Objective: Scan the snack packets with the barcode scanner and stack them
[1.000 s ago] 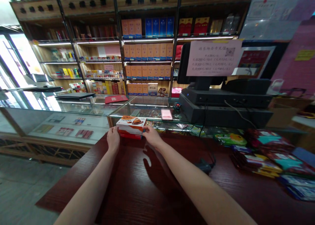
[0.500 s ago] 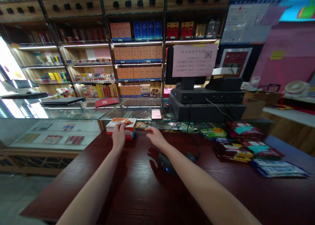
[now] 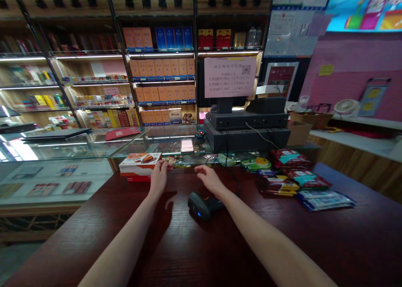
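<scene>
Because the stacked oblong white, orange and red cardboard boxes [image 3: 135,168] look light and stiff but dentable, they seem best held at both short ends; they lie by the far left corner of the dark red-brown wooden surface [image 3: 176,249]. The left hand [image 3: 159,179], arm outstretched, is at their right end, grip loose, contact unclear. The right hand [image 3: 210,180] hovers near the far edge, fingers half-curled, empty.

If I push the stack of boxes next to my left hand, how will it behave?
The stack is wider than tall, so it's unlikely to tip. Its straight edges suggest stiff card that should hold its shape. No band shows around it, so a high push might slide the top box.
</scene>
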Action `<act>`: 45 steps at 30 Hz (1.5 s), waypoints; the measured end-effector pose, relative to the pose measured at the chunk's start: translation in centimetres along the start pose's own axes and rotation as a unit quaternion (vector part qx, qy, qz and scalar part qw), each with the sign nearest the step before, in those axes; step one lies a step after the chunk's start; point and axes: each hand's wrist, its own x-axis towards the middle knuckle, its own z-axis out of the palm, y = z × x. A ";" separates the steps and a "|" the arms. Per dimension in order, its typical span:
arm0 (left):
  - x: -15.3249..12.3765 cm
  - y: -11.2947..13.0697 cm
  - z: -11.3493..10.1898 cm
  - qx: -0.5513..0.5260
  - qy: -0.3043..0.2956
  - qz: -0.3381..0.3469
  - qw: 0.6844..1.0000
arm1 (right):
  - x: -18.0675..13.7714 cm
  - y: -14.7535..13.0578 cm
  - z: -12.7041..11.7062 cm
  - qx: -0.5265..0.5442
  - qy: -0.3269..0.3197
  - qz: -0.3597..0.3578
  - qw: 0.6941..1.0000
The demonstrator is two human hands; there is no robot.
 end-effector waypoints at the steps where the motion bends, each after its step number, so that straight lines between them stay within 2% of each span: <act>1: -0.2 0.0 0.4 -0.020 -0.015 -0.002 1.000 | -0.1 0.2 -0.5 -0.001 0.004 0.001 1.000; 9: -1.4 0.0 2.4 -0.056 -0.095 -0.022 0.994 | -1.2 1.9 -4.3 -0.010 0.029 0.008 1.000; 14: -1.9 0.0 3.8 -0.036 -0.154 -0.027 0.987 | -1.9 2.8 -6.5 -0.020 0.050 0.011 0.998; 21: -2.2 1.1 6.7 -0.006 -0.265 0.019 0.964 | -2.5 4.2 -10.0 -0.044 0.095 0.016 0.994; 32: -2.2 4.6 11.0 0.019 -0.379 0.103 0.920 | -3.7 5.2 -16.9 -0.096 0.182 0.000 0.979; 39: -2.3 5.6 15.6 0.046 -0.414 0.151 0.897 | -5.1 5.7 -21.0 -0.178 0.222 0.004 0.959; 41: -2.7 5.9 17.2 0.041 -0.413 0.156 0.896 | -5.6 5.9 -21.9 -0.204 0.229 0.013 0.952; 45: -4.0 6.4 20.5 0.094 -0.448 0.166 0.873 | -6.3 6.2 -23.7 -0.250 0.235 0.029 0.939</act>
